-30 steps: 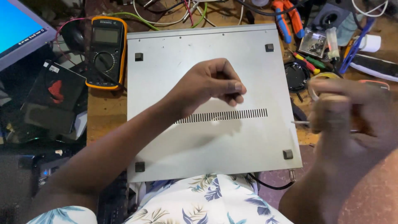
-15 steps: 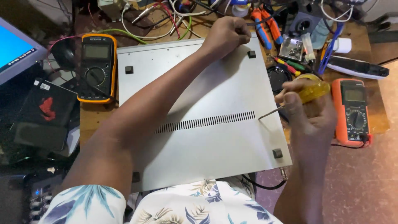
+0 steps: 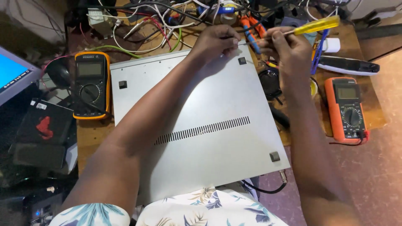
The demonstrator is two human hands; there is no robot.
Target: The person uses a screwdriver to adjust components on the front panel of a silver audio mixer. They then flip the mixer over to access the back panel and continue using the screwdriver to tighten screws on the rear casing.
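Observation:
A flat grey metal device case (image 3: 209, 104) lies bottom-up on the wooden bench, with small square feet at its corners and a row of vent slots across the middle. My left hand (image 3: 217, 42) is at the case's far edge, fingers pinched together near the far right foot; what they pinch is too small to see. My right hand (image 3: 284, 48) is just right of it, gripping a yellow-handled screwdriver (image 3: 316, 26) whose shaft points left toward my left fingertips.
A yellow multimeter (image 3: 90, 86) lies left of the case, an orange multimeter (image 3: 346, 109) to the right. Tangled wires and pliers (image 3: 251, 23) crowd the far side. A black box (image 3: 42, 134) and a lit screen (image 3: 12, 73) sit at left.
My right hand has carried the screwdriver from the case's right side up to its far right corner, next to my left hand. My left hand stays at the far edge.

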